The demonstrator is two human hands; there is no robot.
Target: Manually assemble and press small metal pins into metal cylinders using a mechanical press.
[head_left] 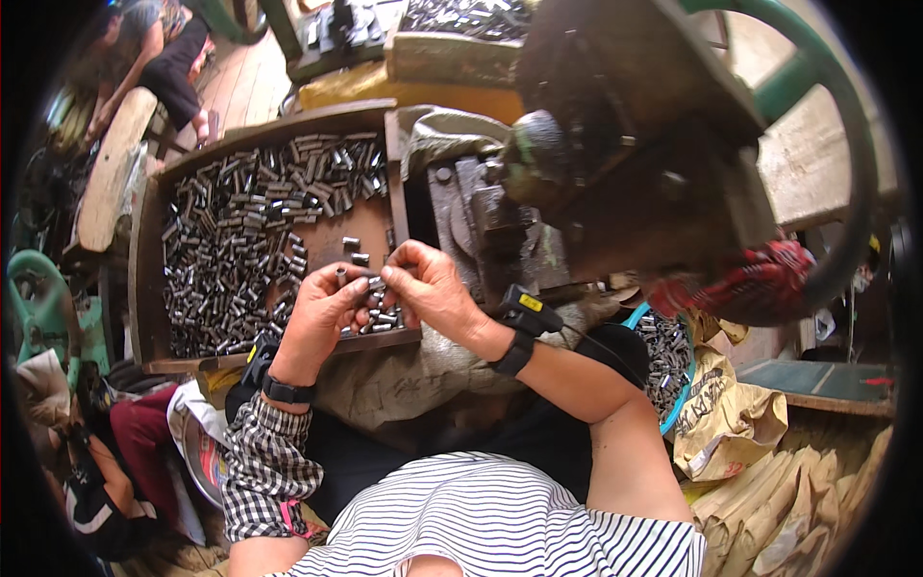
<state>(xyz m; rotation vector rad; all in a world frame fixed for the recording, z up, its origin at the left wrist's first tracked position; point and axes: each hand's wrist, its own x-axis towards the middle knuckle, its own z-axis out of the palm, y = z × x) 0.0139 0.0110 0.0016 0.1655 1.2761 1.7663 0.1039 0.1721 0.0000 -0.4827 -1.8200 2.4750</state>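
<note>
My left hand (322, 313) is closed over the near right corner of a wooden tray (260, 363), with a small metal tube (341, 276) showing at its thumb and forefinger. My right hand (433, 293) meets it there, thumb and fingers pinched together; what lies between them is too small and covered to make out. Shiny short metal tubes (376, 285) show beneath and between the hands. A heap of similar metal tubes (231, 216) covers much of the tray, and a few lie loose just beyond my fingertips.
A dark, greasy machine (635, 144) with a green handwheel (856, 125) stands at the right, close to my right hand. A blue-rimmed basin (690, 370) of metal pieces sits by my right elbow. Another filled wooden box (452, 60) is beyond. Another person (159, 53) is at the far left.
</note>
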